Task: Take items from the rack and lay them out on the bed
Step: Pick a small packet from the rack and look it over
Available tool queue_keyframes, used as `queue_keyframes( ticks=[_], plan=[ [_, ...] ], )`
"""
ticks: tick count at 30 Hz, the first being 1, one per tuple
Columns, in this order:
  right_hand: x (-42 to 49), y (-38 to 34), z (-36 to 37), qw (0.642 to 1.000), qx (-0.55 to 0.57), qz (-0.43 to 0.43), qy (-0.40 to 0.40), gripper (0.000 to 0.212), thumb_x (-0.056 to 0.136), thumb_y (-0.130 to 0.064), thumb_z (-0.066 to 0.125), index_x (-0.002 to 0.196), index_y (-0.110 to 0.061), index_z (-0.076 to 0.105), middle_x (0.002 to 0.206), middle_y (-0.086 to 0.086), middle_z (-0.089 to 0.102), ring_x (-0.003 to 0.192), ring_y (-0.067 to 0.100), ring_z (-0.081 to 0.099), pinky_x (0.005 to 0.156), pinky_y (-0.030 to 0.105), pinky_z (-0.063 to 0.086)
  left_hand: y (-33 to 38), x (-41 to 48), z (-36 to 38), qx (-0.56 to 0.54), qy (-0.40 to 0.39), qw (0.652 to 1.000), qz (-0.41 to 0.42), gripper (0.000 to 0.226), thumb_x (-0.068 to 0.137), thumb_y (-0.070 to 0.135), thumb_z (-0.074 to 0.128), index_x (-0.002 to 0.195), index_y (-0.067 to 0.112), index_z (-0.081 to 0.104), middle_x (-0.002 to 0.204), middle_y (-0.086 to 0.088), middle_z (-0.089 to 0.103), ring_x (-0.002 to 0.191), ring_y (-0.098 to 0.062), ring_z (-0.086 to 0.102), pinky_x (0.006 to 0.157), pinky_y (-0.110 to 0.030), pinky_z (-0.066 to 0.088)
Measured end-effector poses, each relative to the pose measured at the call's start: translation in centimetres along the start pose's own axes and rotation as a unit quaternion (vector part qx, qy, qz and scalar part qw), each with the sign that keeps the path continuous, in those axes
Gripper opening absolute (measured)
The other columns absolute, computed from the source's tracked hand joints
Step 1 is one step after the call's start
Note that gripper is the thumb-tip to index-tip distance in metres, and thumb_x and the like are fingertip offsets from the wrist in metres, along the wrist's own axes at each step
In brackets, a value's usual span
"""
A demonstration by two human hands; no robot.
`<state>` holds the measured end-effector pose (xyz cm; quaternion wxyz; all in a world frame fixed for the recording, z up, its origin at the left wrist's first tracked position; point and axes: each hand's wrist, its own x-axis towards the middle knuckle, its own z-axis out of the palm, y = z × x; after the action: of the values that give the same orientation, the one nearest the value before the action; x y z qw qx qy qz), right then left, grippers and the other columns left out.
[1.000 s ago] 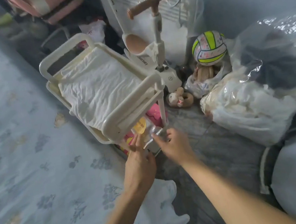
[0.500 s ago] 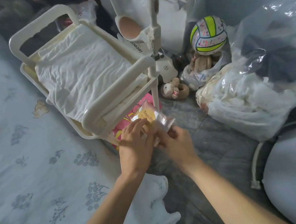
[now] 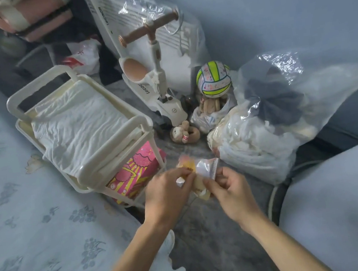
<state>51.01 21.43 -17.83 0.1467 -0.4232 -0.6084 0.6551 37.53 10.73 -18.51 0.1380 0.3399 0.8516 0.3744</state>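
A cream plastic rack (image 3: 141, 123) stands beside the bed (image 3: 24, 228), which has a pale blue flowered sheet. White folded cloth (image 3: 80, 131) fills the rack's top tier, and a pink box (image 3: 132, 174) sits on a lower tier. In front of the rack, over the floor, my left hand (image 3: 166, 195) and my right hand (image 3: 230, 188) both hold a small clear zip bag (image 3: 198, 169) with something yellow inside. The bag is blurred.
A child's scooter (image 3: 156, 69), a striped ball (image 3: 213, 78), a small plush toy (image 3: 183, 132) and a large clear sack of clothes (image 3: 275, 116) crowd the floor behind the rack. A pale blue cushion (image 3: 346, 203) lies at lower right.
My hands reached to the rack's lower tier, drew out the small zip bag and brought it toward me, clear of the rack. Both hands now grip it.
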Motion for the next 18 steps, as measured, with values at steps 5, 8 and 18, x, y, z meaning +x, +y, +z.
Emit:
queue_keyframes(
  ticks=[5, 8, 18],
  plan=[
    [-2.4, -10.8, -3.6, 0.998, -0.016, -0.061, 0.007, 0.006, 0.098, -0.016, 0.073, 0.103, -0.013, 0.074, 0.089, 0.007, 0.082, 0.089, 0.036, 0.077, 0.084, 0.057, 0.059, 9.0, 2.1, -6.4, -0.05, 0.025, 0.998, 0.042, 0.006, 0.091, 0.036, 0.081, 0.093, 0.032, 0.085, 0.087, 0.025, 0.079, 0.078, 0.002, 0.071, 0.075, -0.031, 0.06],
    [-4.3, -19.6, -5.0, 0.995, -0.006, -0.101, 0.013, 0.013, 0.094, -0.021, 0.077, 0.101, -0.011, 0.075, 0.091, 0.014, 0.081, 0.095, 0.051, 0.072, 0.084, 0.067, 0.055, 15.4, 4.2, -12.3, -0.111, 0.021, 0.992, 0.052, 0.004, 0.09, 0.031, 0.081, 0.089, 0.032, 0.085, 0.084, 0.026, 0.079, 0.078, 0.0, 0.073, 0.078, -0.033, 0.061],
    [-17.0, -51.9, -8.0, 0.976, -0.032, -0.213, 0.015, 0.007, 0.098, -0.008, 0.07, 0.104, -0.006, 0.073, 0.093, 0.012, 0.082, 0.092, 0.039, 0.078, 0.083, 0.053, 0.061, 37.4, 7.1, -39.9, -0.206, 0.017, 0.974, 0.094, 0.01, 0.094, 0.022, 0.079, 0.095, 0.028, 0.087, 0.108, 0.019, 0.081, 0.086, -0.014, 0.081, 0.077, -0.032, 0.065]
  ],
)
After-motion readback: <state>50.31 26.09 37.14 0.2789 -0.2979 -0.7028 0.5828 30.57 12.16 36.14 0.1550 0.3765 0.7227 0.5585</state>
